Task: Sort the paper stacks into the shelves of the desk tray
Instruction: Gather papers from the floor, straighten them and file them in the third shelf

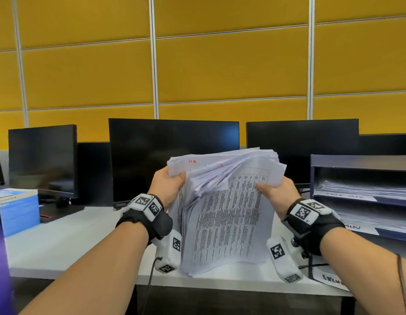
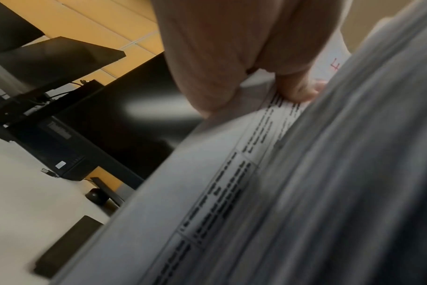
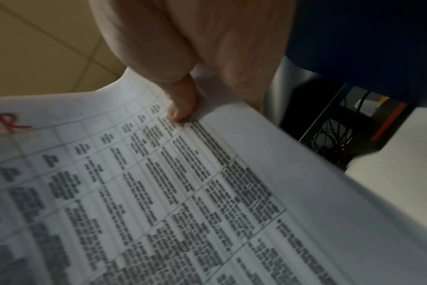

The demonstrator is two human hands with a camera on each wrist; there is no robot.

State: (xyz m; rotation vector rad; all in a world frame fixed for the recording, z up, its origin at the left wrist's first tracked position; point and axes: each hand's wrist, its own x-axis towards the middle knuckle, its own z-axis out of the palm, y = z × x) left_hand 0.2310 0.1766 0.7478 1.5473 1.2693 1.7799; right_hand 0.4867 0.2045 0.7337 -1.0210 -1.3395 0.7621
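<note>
Paper stack point(image 1: 222, 214) held upright above the desk point(image 1: 65, 242), in front of the middle monitor point(image 1: 172, 155), well left of the desk tray point(image 1: 359, 162). My left hand point(image 1: 166, 186) pinches the top-left corner, thumb on the sheet marked "HR" in red. My right hand point(image 1: 277, 193) pinches the top-right corner, thumb pressed on the printed table. Both hands are closed on paper, not spread.

Sheets fan apart between the two grips; top edges are uneven and the bottom edge hangs loose, near or touching the desk (cannot tell which).

Tray to the right of the stack: two shelves already hold paper, each with a handwritten label I can't read fully.

Risks, my judgement:
- Corner-only grips, so inner sheets could slide out and scatter.
- Fanned edges may catch on a shelf lip on entry.
- Unread labels could put the stack on the wrong shelf.
</note>
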